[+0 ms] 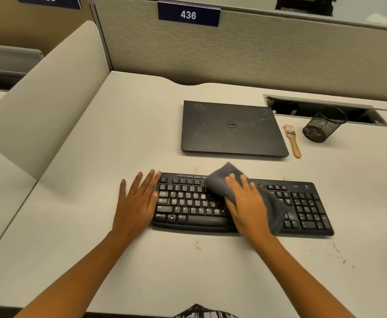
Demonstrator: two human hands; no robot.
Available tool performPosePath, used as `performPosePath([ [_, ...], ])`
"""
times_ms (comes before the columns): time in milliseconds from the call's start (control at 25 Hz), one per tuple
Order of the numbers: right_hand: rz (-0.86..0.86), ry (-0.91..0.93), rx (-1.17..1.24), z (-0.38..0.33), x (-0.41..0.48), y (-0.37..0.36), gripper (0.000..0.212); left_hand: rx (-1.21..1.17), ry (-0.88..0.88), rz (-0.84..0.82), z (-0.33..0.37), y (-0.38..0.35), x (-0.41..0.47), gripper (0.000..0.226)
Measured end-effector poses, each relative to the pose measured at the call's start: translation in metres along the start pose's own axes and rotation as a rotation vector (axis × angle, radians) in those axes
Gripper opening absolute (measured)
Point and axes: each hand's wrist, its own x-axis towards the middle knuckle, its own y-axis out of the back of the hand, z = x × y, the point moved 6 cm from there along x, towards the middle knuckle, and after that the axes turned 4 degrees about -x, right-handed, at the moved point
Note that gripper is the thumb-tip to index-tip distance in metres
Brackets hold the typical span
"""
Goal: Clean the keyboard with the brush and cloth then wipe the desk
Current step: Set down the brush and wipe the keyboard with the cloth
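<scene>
Keyboard [187, 203] lies flat near the front edge of the desk [119, 134], long side toward me.

Left hand [137, 200]: fingers straight and spread, palm down on the desk, fingertips against the keyboard's left end. Reads as bracing it.

Right hand [247, 203]: flat on the grey cloth [220, 182], fingers straight, pressing it onto the middle keys. Not pinching that I can see; thumb side partly hidden by a fold.

Cloth is soft and limp and drapes over the keys. One corner stands up past the fingertips and a flap trails toward the number pad. Best worked under a flat palm; bunch it first if it needs lifting.

The keyboard looks light and stiff, likely to skate on this smooth top, so I would hold it at an end edge. Keys give under pressure; go gently.

Brush [292, 141] lies idle beside the closed laptop [231, 128], handle toward me. Brown specks [198, 245] on the desk are not yet wiped.
</scene>
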Motion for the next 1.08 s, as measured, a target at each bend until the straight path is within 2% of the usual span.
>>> performPosePath([
  [80,-0.008,0.238,0.027,-0.041,-0.006,-0.014,0.053,0.015,-0.003,0.007,-0.001,0.001,0.0,0.055],
  [160,-0.049,0.37,0.006,-0.073,-0.004,-0.031,0.055,0.036,-0.011,0.002,-0.001,0.0,0.0,0.055],
  [360,-0.08,0.416,-0.123,-0.09,0.011,-0.044,0.067,0.049,-0.016,-0.01,0.001,0.0,0.001,0.055],
  [480,-0.091,0.549,-0.156,-0.062,-0.005,-0.04,0.079,0.024,-0.008,-0.007,-0.001,-0.001,0.0,0.057],
  [560,-0.085,0.575,-0.17,-0.029,-0.015,-0.032,0.083,0.014,0.001,-0.001,0.0,0.0,0.0,0.057],
  [640,-0.083,0.528,-0.178,0.006,-0.021,-0.02,0.081,0.014,0.003,-0.003,0.002,0.001,0.0,0.057],
  [720,-0.125,0.446,-0.118,0.023,-0.024,-0.014,0.068,0.02,0.003,-0.011,0.002,0.002,0.0,0.057],
  [840,-0.158,0.494,-0.075,-0.008,-0.021,-0.02,0.062,0.025,0.007,-0.023,0.001,0.001,0.0,0.056],
  [960,-0.185,0.62,-0.064,-0.068,-0.008,-0.037,0.074,0.044,0.004,-0.038,-0.001,0.001,0.0,0.057],
  [1080,-0.216,0.698,-0.071,-0.106,0.005,-0.045,0.08,0.096,-0.084,-0.111,-0.003,-0.003,-0.002,0.073],
])
